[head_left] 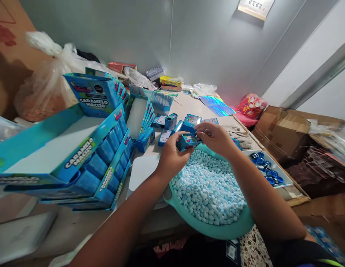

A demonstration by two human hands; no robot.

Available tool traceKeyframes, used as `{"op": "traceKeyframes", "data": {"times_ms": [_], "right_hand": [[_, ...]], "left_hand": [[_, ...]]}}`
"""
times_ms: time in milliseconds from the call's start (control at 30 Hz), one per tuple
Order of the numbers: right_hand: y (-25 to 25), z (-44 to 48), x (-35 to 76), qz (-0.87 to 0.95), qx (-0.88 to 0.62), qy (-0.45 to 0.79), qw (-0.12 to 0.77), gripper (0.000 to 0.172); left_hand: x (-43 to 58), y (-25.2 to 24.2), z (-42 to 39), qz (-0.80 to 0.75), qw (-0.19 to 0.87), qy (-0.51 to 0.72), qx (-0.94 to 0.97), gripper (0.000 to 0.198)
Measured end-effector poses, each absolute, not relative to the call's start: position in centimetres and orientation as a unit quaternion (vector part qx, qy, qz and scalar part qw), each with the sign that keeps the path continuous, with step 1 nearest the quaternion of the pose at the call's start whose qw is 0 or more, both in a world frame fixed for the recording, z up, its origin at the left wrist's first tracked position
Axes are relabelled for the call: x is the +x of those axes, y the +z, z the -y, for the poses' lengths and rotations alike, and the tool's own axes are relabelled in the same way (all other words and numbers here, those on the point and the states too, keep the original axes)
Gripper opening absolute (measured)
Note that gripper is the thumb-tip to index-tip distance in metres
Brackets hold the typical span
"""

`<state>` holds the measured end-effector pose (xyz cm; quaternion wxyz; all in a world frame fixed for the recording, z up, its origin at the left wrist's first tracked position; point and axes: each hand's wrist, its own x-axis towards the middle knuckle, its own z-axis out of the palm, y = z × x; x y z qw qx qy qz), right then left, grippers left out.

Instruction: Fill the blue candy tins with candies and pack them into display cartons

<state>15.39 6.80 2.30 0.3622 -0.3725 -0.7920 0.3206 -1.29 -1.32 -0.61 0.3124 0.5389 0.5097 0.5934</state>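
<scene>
My left hand [172, 154] is closed around a small blue candy box [187, 140], held tilted above the far rim of a teal basin [214, 230]. At the box's right end, my right hand [214, 135] has thumb and fingers pinched together; whatever lies between them is too small to make out. Light blue and white candies [208, 189] fill much of the basin. Just beyond my hands lie several more small blue boxes [192, 119], some standing and some on their sides.
Stacked blue display cartons [78, 155] rise at the left. On the right, a white tray [283, 181] holds blue round caps [268, 172], beside a grey glove [242, 137]. Cardboard boxes [289, 126] stand past the table edge. A shiny blue sheet [217, 105] lies farther back.
</scene>
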Motion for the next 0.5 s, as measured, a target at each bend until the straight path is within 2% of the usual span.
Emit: {"op": "traceKeyframes", "data": {"times_ms": [133, 333, 433, 500], "right_hand": [[2.0, -7.0, 15.5, 0.782, -0.373, 0.324, 0.381, 0.041], [2.1, -7.3, 15.3, 0.748, -0.379, 0.367, 0.403, 0.036], [1.9, -7.6, 15.2, 0.742, -0.401, 0.384, 0.375, 0.044], [1.5, -7.9, 14.9, 0.758, -0.418, 0.387, 0.318, 0.045]], "left_hand": [[-1.4, -0.8, 1.3, -0.496, 0.314, 0.605, 0.538, 0.047], [-1.3, -0.9, 1.2, -0.489, 0.315, 0.607, 0.542, 0.047], [-1.5, -0.8, 1.2, -0.501, 0.311, 0.613, 0.525, 0.050], [-2.2, -0.7, 1.7, -0.519, 0.292, 0.615, 0.516, 0.054]]}}
